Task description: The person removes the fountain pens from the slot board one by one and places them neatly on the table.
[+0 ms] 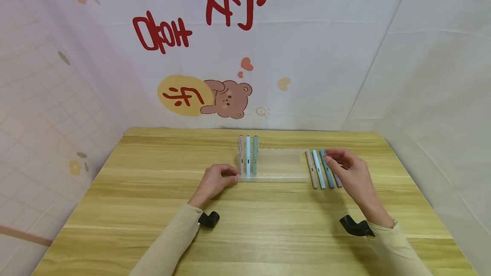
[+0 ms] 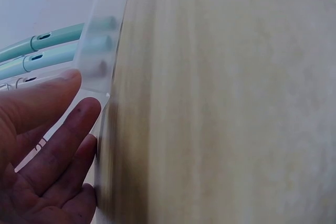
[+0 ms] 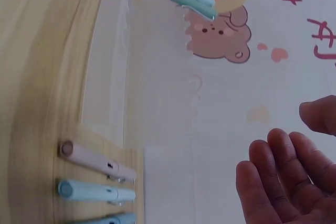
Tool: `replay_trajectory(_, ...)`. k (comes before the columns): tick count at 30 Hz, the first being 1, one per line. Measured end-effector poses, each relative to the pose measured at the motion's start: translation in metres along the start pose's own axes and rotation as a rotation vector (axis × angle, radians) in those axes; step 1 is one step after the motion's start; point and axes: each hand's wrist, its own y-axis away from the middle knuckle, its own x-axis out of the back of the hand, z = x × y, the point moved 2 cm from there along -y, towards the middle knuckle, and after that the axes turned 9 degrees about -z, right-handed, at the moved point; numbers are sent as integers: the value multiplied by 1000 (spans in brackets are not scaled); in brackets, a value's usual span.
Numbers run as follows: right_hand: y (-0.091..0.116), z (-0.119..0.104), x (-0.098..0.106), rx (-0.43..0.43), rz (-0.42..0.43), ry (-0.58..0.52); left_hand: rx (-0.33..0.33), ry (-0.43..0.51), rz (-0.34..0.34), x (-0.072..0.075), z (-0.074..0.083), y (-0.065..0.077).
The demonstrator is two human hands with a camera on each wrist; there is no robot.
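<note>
At the near side, two beige sleeves (image 1: pixel 168 242) come over the wooden desk (image 1: pixel 264 233), and at each wrist sits a black device (image 1: pixel 209 219).

Farther in, on the left, the left hand (image 1: pixel 218 180) is at the near left corner of a clear stand (image 1: pixel 281 163). Its thumb and index finger are apart, one on each side of this corner, and the fingers look relaxed, not tightly closed; I cannot tell how firmly they touch it. On the right, the right hand (image 1: pixel 353 178) is above the row of loose pens. Its thumb and fingers are parted, with nothing between them, and its fingertips are near the far end of the blue pen (image 1: pixel 328 173); if they touch it, I cannot tell.

The loose pens lie on the desk just beside the right end of the stand, side by side. From left to right they are the dusty pink pen (image 1: pixel 312 171), the pale blue pen (image 1: pixel 319 171), the blue pen and the purple pen (image 1: pixel 338 181), which the right hand partly covers.

In the left part of the stand, three pens lean side by side, with their lower ends behind the near lip: a pink one (image 1: pixel 241 161), a light blue one (image 1: pixel 248 156) and a green one (image 1: pixel 255 152).

At the far side, behind the desk, hangs a white cloth (image 1: pixel 322 46) with red writing and a printed bear (image 1: pixel 232 99).
</note>
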Motion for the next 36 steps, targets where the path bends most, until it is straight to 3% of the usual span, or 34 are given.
replay_trajectory(13, -10, -11, -44, 104, -112, -66, -9, -2, -2, -1, -1, 2)
replay_trajectory(24, -24, -15, -86, 98, -191, -115, -30, -7, -14, 0, 1, 2)
replay_trajectory(36, -41, -17, -131, 54, -290, -150, -12, 3, -6, -1, 0, 3)
